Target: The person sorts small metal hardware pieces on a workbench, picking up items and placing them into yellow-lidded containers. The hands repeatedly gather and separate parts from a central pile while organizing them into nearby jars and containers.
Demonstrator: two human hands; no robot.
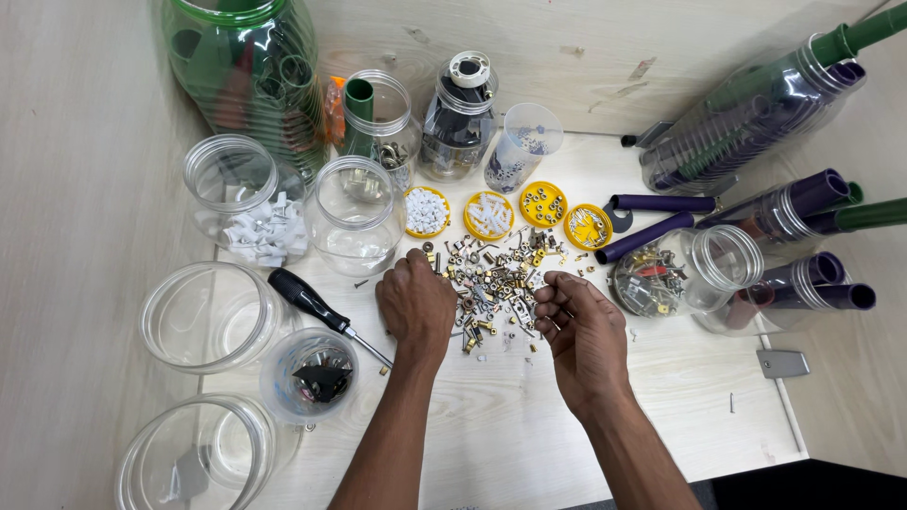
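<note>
Hands (416, 304) curled over hardware pile (493, 279)

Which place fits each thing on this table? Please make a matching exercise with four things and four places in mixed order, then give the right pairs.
Things:
1. screwdriver
2. pile of small metal parts
3. four yellow lids
4. purple tubes

Places:
A. in a row behind the pile
B. between the left hand and the right hand
C. lying to the right of the yellow lids
D. lying to the left of the left hand, beside clear jars

Pairs: 1-D, 2-B, 3-A, 4-C
</note>
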